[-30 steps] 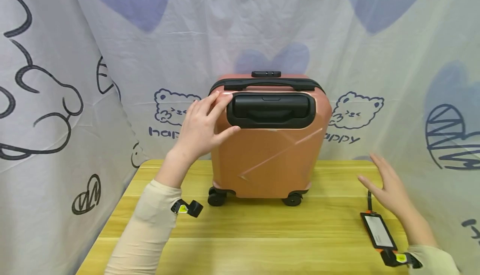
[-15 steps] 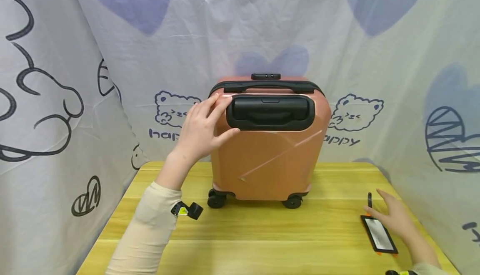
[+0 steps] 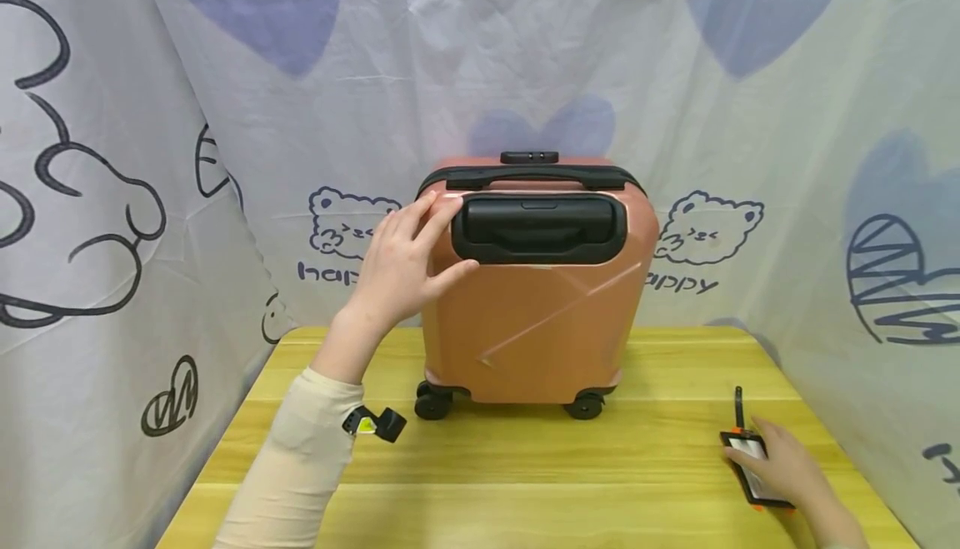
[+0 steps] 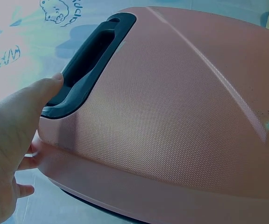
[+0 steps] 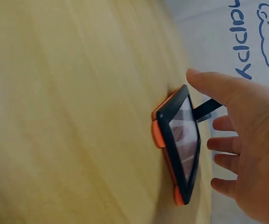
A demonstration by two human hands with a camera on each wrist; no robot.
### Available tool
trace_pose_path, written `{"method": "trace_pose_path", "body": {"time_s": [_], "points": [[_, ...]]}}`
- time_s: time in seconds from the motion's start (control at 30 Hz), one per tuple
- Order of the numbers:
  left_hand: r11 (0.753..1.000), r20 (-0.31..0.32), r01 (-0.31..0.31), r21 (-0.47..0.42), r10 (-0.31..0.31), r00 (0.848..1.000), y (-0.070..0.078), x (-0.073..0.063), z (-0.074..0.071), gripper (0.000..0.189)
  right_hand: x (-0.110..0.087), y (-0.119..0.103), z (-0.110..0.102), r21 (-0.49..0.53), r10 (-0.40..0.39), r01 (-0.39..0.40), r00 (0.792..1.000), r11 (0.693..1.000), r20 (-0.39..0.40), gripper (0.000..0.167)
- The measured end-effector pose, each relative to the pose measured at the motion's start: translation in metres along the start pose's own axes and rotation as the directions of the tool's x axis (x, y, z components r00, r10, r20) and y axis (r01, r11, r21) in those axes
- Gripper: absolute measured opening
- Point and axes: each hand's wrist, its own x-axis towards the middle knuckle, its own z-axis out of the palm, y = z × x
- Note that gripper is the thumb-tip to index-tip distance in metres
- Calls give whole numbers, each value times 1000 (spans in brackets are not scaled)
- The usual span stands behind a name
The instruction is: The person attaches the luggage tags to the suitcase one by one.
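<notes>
A salmon-pink hard-shell suitcase [image 3: 536,332] stands upright on black wheels, with a black carry handle on top and a recessed black pull handle [image 3: 540,220] just below it. My left hand [image 3: 397,266] rests at its upper left corner, fingers fairly straight and thumb near the recess. In the left wrist view that thumb lies at the pull handle's end. At the right, a luggage tag [image 3: 744,446] with a black frame, orange edges and a black strap lies flat. Over it hovers my right hand [image 3: 787,466], fingers spread and covering part of the tag.
A yellow wood-grain table [image 3: 525,466] bears the suitcase and the tag. Behind it and on both sides hang pale curtains [image 3: 375,116] with bear and heart drawings. A combination lock [image 3: 529,157] tops the suitcase.
My right hand has come down and toward me from beyond the tag, and now overlaps it. The left hand has stayed on the suitcase corner.
</notes>
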Motion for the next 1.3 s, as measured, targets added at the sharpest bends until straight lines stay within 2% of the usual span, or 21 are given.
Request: {"method": "trace_pose_path", "body": {"time_s": [0.27, 0.5, 0.67, 0.83, 1.0, 1.3], "points": [[1000, -12, -3, -1, 3, 1000, -1, -1, 2, 76, -1, 3, 7, -4, -19, 18, 998, 1000, -62, 77], [1000, -19, -6, -3, 6, 1000, -1, -1, 3, 76, -2, -3, 7, -67, 63, -64, 998, 996, -12, 93], [1000, -12, 3, -9, -3, 1000, -1, -1, 3, 77, -3, -5, 8, -79, 66, -69, 997, 994, -34, 92], [1000, -19, -1, -6, 1, 1000, -2, -1, 4, 76, -2, -3, 12, -22, 79, -81, 992, 996, -97, 77], [1000, -29, -14, 4, 14, 999, -2, -1, 5, 76, -1, -2, 13, -24, 51, -55, 986, 998, -159, 56], [1000, -17, -3, -4, 3, 1000, -2, -1, 4, 77, -2, -1, 13, -28, 43, -51, 974, 998, -222, 48]]}}
